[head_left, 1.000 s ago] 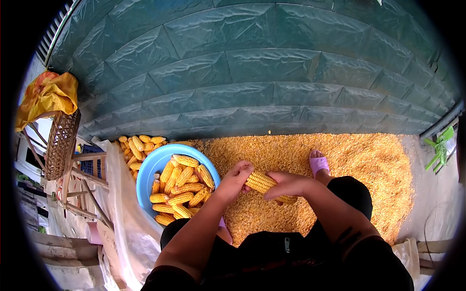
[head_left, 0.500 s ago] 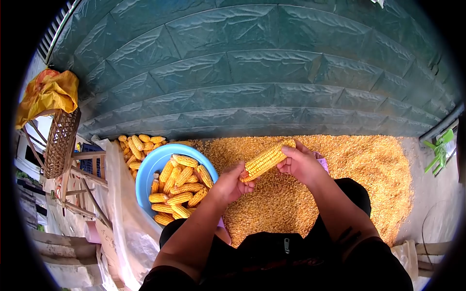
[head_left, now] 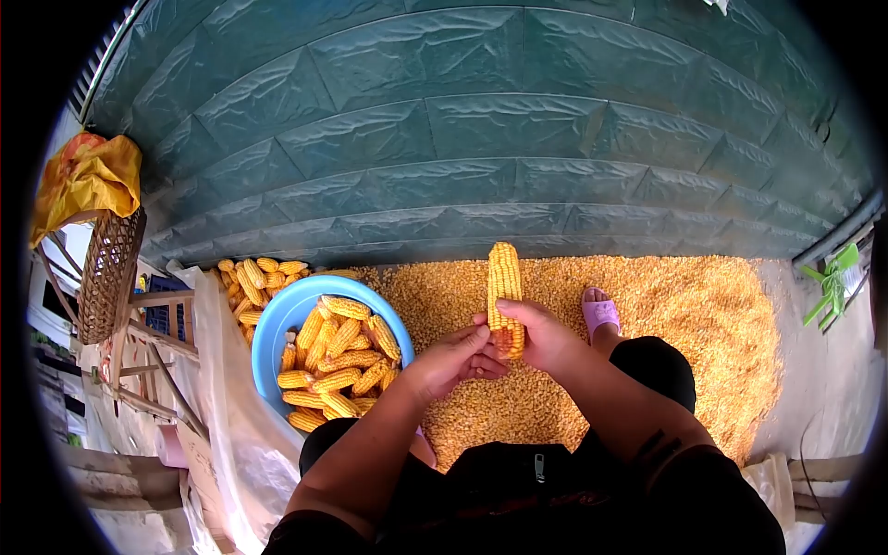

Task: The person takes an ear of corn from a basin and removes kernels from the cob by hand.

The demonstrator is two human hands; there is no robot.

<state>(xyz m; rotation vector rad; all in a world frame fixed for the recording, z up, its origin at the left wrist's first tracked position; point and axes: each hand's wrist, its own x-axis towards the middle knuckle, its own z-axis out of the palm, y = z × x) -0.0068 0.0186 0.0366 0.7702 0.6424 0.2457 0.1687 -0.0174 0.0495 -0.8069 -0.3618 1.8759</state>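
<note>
Two hands on one corn cob. Right hand grasps its lower part, thumb across the kernels; left hand has curled fingers at the bottom end, firmness of grip can't be told. Cob stands roughly upright in view, tip toward the green wall, above loose kernels. Blue basin of cobs to the left, more cobs on its far left side. Pink sandal right of the hands.
</note>
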